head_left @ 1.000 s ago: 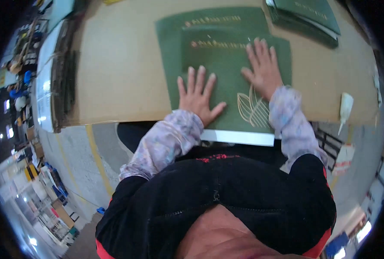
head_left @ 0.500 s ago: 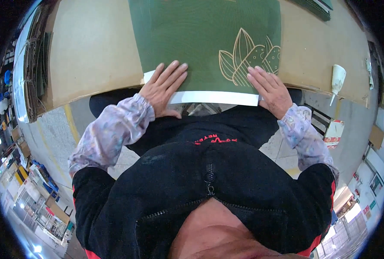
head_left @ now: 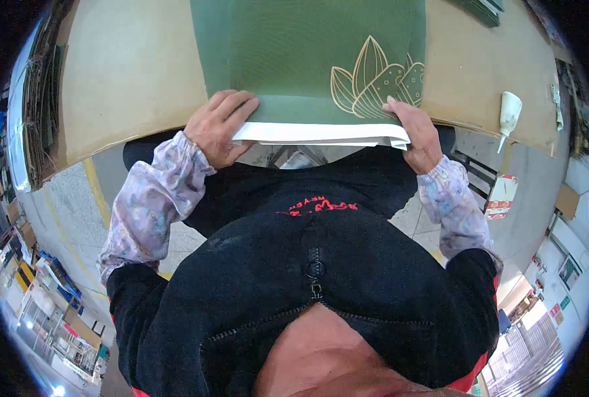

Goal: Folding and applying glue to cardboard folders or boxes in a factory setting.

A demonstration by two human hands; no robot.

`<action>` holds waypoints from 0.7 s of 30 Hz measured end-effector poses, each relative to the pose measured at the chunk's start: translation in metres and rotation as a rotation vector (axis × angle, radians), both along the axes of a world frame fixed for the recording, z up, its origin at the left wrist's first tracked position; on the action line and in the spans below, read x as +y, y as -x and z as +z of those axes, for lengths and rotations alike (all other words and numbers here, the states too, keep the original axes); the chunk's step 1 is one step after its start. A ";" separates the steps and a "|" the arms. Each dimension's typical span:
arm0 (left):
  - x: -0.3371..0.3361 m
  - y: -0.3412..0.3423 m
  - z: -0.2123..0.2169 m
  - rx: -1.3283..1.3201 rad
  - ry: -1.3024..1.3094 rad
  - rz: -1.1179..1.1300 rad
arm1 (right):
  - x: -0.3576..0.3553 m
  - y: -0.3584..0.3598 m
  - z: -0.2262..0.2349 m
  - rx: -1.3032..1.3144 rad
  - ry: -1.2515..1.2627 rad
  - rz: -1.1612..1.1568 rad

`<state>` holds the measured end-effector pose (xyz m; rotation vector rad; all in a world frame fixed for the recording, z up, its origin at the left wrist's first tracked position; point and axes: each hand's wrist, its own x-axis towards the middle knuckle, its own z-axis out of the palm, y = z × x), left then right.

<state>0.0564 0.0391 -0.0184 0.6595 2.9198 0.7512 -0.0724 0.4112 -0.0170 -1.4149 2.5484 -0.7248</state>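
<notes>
A green printed sheet (head_left: 281, 66) with gold line-drawn leaves at its right side lies on the brown work surface. Its near end carries a white strip (head_left: 321, 133), which hangs just past the table edge and shows a second white layer beneath. My left hand (head_left: 220, 129) is closed on the left corner of that end, fingers on top and thumb below. At the right corner, my right hand (head_left: 419, 135) pinches the same end, its index finger stretched over the green face near the leaves. What lies under the sheet is hidden.
On the right of the brown table (head_left: 135, 73) lies a white squeeze bottle (head_left: 510, 112), its nozzle towards me. Stacked boards (head_left: 39, 99) stand along the left edge. More green sheets (head_left: 481, 10) lie at the far right. A dark frame (head_left: 473, 171) stands below the table's right side.
Both hands went from lying flat on the green sheet to gripping its near corners. The white strip now looks lifted and bent, with a second layer showing. The view has shifted slightly.
</notes>
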 end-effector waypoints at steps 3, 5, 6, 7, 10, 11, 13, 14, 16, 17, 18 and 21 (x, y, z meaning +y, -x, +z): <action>-0.003 -0.004 -0.003 0.022 0.034 0.023 | -0.007 -0.002 -0.007 0.053 0.073 -0.034; -0.009 -0.004 -0.007 0.058 0.059 0.041 | -0.007 -0.004 -0.013 0.006 0.165 -0.130; -0.009 -0.002 -0.006 0.052 0.065 0.040 | -0.007 -0.002 -0.015 0.001 0.171 -0.125; -0.010 -0.001 -0.006 0.045 0.072 0.039 | -0.006 0.001 -0.017 -0.040 0.194 -0.167; -0.011 0.007 -0.010 0.065 -0.030 0.037 | -0.004 0.023 -0.018 -0.010 0.236 -0.193; -0.008 0.008 -0.014 0.134 0.008 0.031 | -0.003 0.028 -0.016 0.041 0.179 -0.153; 0.000 0.004 -0.020 0.200 0.059 0.068 | -0.002 0.032 -0.016 0.093 0.126 -0.107; 0.003 0.002 -0.022 0.269 0.105 0.099 | -0.001 0.031 -0.017 0.142 0.076 -0.099; 0.007 0.004 -0.022 0.302 0.109 0.111 | 0.001 0.027 -0.020 0.194 0.012 -0.103; 0.007 0.006 -0.021 0.281 0.080 0.132 | 0.000 0.024 -0.023 0.174 0.056 -0.151; 0.009 0.008 -0.020 0.260 0.047 0.152 | 0.001 0.022 -0.025 0.155 0.095 -0.200; 0.003 0.009 -0.021 0.260 0.002 0.196 | -0.008 0.015 -0.028 0.128 0.116 -0.238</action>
